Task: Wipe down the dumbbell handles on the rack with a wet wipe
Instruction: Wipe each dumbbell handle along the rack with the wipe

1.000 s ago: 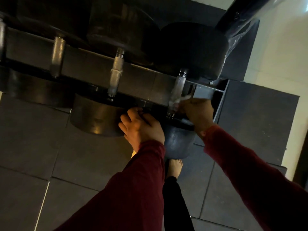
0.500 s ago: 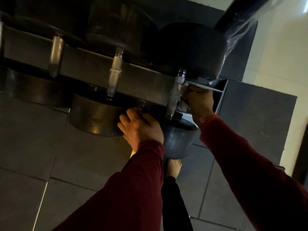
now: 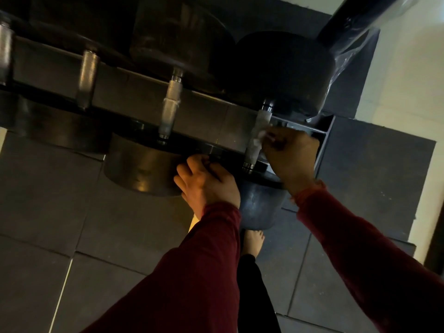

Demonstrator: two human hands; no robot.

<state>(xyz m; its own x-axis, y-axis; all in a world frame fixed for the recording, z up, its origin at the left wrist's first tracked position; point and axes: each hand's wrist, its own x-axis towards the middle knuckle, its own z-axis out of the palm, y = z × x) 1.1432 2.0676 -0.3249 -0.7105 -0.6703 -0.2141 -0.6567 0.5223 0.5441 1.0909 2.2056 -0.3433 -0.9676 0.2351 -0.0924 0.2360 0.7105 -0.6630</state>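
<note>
Your right hand point(image 3: 289, 156) is up at the rightmost dumbbell handle point(image 3: 258, 138), fingers curled and pinching a white wet wipe point(image 3: 260, 137) vs. the knurled steel, roughly mid-handle. The wipe is mostly hidden by the fingers, so only a small pale wad shows betw. fingertips and bar. Your left hand point(image 3: 207, 186) grips the front rail of the rack point(image 3: 211, 150), fingers curled over its edge, betw. the near weight heads of two dumbbells. That handle runs from a big dark head at the back to a rounded head point(image 3: 260, 207) hanging in front of the rail, just right of your left wrist. Next handle over point(image 3: 170, 109) sits bare on the rack to the left, w/ another point(image 3: 87, 79) further left. Both sleeves are dark red. A bare foot point(image 3: 253, 241) shows on the dark floor tiles point(image 3: 60, 212) below the rack.
</note>
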